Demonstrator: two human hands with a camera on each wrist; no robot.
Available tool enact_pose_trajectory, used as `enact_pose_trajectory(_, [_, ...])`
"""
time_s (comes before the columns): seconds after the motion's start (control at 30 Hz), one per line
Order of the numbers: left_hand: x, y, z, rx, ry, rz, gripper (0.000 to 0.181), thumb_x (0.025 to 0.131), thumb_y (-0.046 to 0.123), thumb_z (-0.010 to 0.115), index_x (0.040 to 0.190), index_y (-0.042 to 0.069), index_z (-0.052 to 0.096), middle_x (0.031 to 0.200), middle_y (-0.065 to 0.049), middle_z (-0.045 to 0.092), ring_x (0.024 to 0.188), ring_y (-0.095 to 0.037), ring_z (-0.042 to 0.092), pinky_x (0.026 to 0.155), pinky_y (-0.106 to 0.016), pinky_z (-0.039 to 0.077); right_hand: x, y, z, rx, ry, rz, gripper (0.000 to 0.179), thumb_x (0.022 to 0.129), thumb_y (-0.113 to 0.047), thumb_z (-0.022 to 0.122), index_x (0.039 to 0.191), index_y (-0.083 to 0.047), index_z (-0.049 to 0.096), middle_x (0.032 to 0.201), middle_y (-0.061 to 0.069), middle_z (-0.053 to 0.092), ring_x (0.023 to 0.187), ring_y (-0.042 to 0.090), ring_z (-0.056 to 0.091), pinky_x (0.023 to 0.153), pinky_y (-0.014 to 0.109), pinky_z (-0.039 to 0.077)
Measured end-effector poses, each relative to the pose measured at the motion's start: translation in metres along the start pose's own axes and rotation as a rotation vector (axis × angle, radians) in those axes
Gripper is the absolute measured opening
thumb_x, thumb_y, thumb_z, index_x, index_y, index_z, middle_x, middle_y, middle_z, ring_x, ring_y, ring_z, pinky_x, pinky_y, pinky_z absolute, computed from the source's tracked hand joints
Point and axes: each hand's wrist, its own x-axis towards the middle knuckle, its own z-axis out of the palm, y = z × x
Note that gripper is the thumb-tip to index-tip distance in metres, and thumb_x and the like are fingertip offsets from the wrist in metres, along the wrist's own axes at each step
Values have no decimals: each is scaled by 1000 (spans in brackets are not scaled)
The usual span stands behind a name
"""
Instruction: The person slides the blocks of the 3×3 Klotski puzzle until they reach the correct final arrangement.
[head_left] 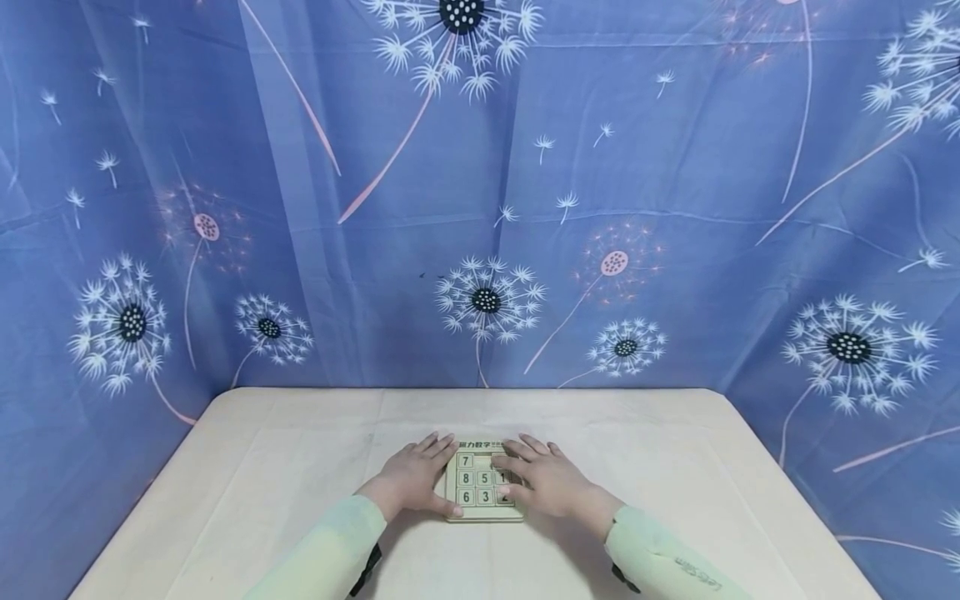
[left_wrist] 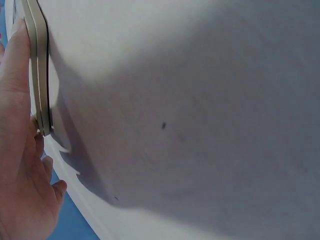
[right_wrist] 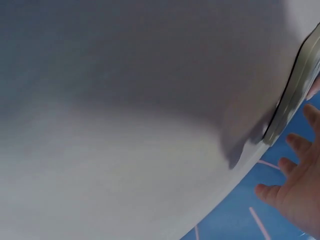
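From where I stand, a blue curtain [head_left: 390, 250] printed with dandelions hangs behind and to both sides of the puzzle [head_left: 485, 515]. Under the puzzle is the pale table [head_left: 300, 483]. 2 light green sleeves reach toward it, the left sleeve [head_left: 330, 542] from its near left, the right sleeve [head_left: 660, 546] from its near right.

The left hand [head_left: 416, 477] grips the puzzle's left side, thumb on the near left corner and fingers stretched along to the far left corner. The right hand [head_left: 546, 482] lies over the puzzle's right side with fingers spread and loose; its thumb is on the tile marked 2. I cannot tell whether those fingers press.

The puzzle itself lies on the table between the 2 hands, dark lettering [head_left: 474, 445] along its far edge. Its number tiles [head_left: 484, 478] read 8, 5, 1 in the middle row and 6, 3, 2 in the nearest; in the farthest row, 7 stands left of a gap. A dark speck [left_wrist: 163, 125] sits apart from the puzzle.
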Motion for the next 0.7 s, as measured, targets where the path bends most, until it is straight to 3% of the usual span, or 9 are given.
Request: enact_pose_trajectory(0.7, [-1, 1, -2, -10, -9, -2, 111, 74, 71, 77, 160, 13, 37, 170, -2, 31, 159, -27, 28, 129, -50, 32, -12, 13, 0, -8, 36, -6, 55, 103, -49, 53, 149, -19, 54, 159, 16, 47, 151, 47, 37, 117, 76, 31])
